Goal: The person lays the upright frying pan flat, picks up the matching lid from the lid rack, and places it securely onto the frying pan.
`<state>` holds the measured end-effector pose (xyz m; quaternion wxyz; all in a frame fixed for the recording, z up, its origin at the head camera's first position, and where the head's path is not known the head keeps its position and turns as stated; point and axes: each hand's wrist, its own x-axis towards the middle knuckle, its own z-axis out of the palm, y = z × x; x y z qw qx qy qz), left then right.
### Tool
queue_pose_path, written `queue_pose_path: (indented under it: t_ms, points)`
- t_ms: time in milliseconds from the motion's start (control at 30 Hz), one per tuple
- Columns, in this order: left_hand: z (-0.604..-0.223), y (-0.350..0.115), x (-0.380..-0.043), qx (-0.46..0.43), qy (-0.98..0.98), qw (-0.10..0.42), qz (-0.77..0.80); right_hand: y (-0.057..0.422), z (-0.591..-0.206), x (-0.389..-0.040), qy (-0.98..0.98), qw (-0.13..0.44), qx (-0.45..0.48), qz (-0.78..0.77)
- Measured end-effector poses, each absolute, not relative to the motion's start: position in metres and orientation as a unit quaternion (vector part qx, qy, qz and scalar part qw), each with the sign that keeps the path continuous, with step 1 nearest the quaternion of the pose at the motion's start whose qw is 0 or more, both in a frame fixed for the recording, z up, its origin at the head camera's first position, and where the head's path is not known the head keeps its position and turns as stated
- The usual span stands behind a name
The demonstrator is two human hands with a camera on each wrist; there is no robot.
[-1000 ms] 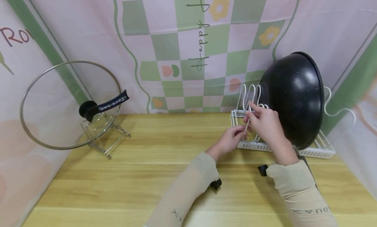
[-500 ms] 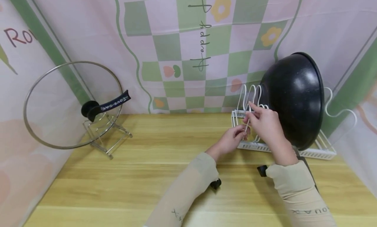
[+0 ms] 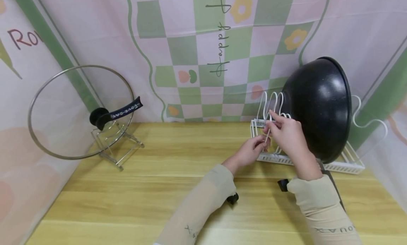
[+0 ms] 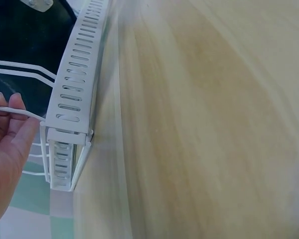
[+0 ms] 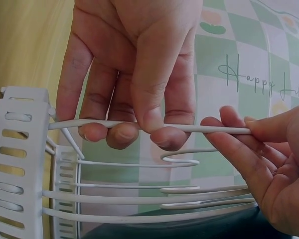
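A white wire dish rack (image 3: 276, 159) stands at the back right of the wooden table. My left hand (image 3: 249, 151) pinches one of its upright wire dividers (image 5: 182, 128) low down, close to the slotted rail (image 4: 74, 79). Higher on that same wire, my right hand (image 3: 290, 135) grips it between thumb and fingers. In the right wrist view both hands (image 5: 274, 159) are on the wire, the left one nearer the rail. A black wok (image 3: 318, 107) leans on edge in the rack, just right of my right hand, its rounded underside facing left.
On the left, a glass lid (image 3: 31, 126) with a black handle (image 3: 124, 112) stands upright in a small metal wire stand (image 3: 128, 155). A patterned cloth (image 3: 182, 54) hangs behind the table (image 3: 159, 202). A dark bar (image 3: 334, 183) runs beside my right sleeve.
The head view has shifted slightly, so everything on the table sits a little further right. Both hands keep their hold on the same wire divider.
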<state>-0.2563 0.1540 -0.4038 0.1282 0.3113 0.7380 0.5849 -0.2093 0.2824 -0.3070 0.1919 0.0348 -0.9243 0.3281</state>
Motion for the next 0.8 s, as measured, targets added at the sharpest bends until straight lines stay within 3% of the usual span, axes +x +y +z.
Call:
queue_pose_path:
  t_ms: [800]
  points:
    - [-0.405, 0.1508, -0.2558, 0.32, 0.74, 0.116, 0.58, 0.2741, -0.3077, -0.2061, -0.923, 0.217, 0.037, 0.317]
